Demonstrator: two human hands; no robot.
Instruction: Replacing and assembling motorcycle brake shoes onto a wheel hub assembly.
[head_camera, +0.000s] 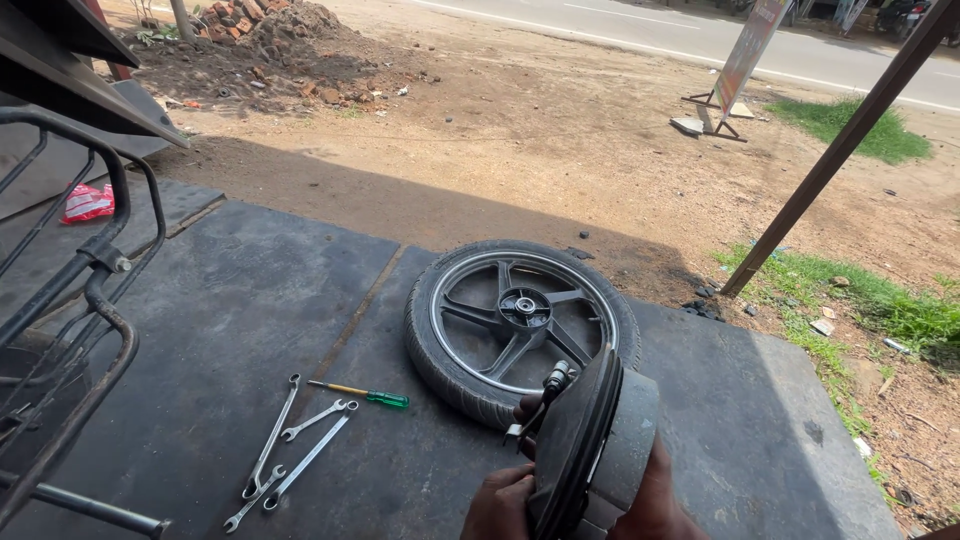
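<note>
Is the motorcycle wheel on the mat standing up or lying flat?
Lying flat. The wheel rests on its side on the dark mat, its spokes and hub facing up.

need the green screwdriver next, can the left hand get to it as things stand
Probably not freely: the left hand grips the round drum part. The ground between it and the green screwdriver is bare, so it could once let go.

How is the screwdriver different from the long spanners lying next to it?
The screwdriver has a green handle and a yellowish shaft; the spanners are plain silver metal all over. The screwdriver is shorter and lies almost crosswise; the spanners are longer and lie slanted, side by side. The screwdriver has one thin tip; the spanners have heads at both ends. All lie flat on the dark floor, untouched by either hand.
</note>
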